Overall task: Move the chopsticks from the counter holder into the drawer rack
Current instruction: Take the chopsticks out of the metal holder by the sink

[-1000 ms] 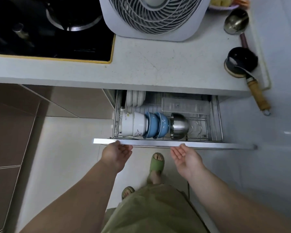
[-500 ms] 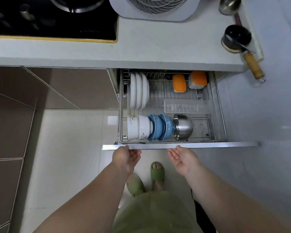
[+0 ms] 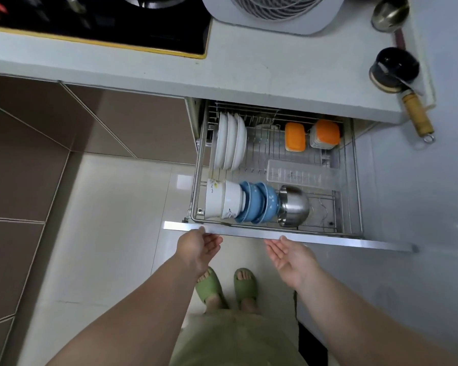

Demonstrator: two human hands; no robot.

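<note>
Drawer rack [image 3: 275,165] out; left hand [image 3: 198,247] and right hand [image 3: 288,256], palms up, fingers loosely spread, empty, under the front rail [image 3: 328,240]

I stand on a glossy pale tiled floor [image 3: 111,233] that catches soft reflections. To my left run matte brown cabinet fronts [image 3: 50,143]. Above them lies a pale grey stone counter [image 3: 249,72] with an inset black glass hob edged in yellow [image 3: 103,27]. At my right rises a smooth light grey wall [image 3: 421,194].
</note>
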